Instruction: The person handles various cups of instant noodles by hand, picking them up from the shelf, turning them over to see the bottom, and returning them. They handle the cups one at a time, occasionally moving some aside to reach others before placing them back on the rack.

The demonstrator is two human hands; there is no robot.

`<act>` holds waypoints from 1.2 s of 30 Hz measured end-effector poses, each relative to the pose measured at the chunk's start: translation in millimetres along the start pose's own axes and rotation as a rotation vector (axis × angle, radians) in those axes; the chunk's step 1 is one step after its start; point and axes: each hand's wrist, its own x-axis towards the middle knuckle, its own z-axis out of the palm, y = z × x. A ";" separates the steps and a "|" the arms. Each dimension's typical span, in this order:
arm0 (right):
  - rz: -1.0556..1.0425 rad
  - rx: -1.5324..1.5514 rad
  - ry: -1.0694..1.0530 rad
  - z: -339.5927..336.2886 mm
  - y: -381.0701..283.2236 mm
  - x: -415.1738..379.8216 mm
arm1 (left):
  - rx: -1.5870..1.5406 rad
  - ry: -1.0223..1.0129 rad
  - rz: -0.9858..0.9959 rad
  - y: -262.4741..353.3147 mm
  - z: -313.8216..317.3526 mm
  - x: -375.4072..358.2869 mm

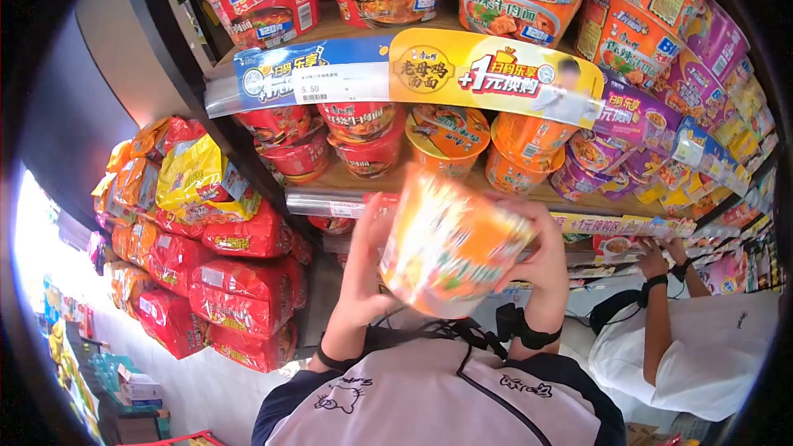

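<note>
An orange instant noodle tub [450, 248] is held up in front of my chest, tilted and blurred by motion. My left hand [368, 260] grips its left side, and my right hand [537, 252] is wrapped round its right side. Part of the fingers is hidden behind the tub. Just beyond it, on the middle shelf, stand an orange noodle tub [446, 136] and a red noodle tub [368, 149].
Larger tubs fill the upper shelf [392, 15], above a yellow promotion strip [496, 74]. Red noodle packs [239, 297] are piled at left. At right, a co-worker [686, 339] in a white shirt reaches to a lower shelf.
</note>
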 end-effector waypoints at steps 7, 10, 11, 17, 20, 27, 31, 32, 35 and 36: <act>0.434 0.540 0.378 13.2 -16.0 -28.4 | 0.205 -0.227 0.266 -3.1 9.3 -4.5; 0.466 0.625 0.334 16.0 -17.7 -37.8 | 0.267 -0.242 0.386 -4.5 13.7 -0.2; 0.469 0.647 0.321 16.1 -18.4 -39.9 | 0.293 -0.250 0.370 -0.7 13.6 -0.5; 0.472 0.749 0.262 16.4 -17.7 -48.7 | 0.256 -0.216 0.282 3.7 18.2 -0.5; 0.422 0.805 0.259 15.7 -18.0 -44.9 | 0.211 -0.156 0.126 13.0 26.1 4.5; 0.148 0.735 0.173 13.0 -20.0 -11.9 | 0.245 -0.086 0.027 22.9 36.7 3.6; 0.141 0.564 0.218 17.1 -25.2 -8.7 | 0.361 -0.051 0.000 10.8 24.9 5.1; 0.120 0.501 0.235 18.7 -24.5 -7.3 | 0.364 -0.071 0.001 6.8 22.3 7.8; 0.067 0.523 0.271 23.0 -3.9 -2.2 | 0.342 -0.072 -0.019 -2.0 15.9 19.5; 0.067 0.546 0.285 25.1 7.7 -1.8 | 0.298 -0.025 0.009 -6.2 17.3 25.7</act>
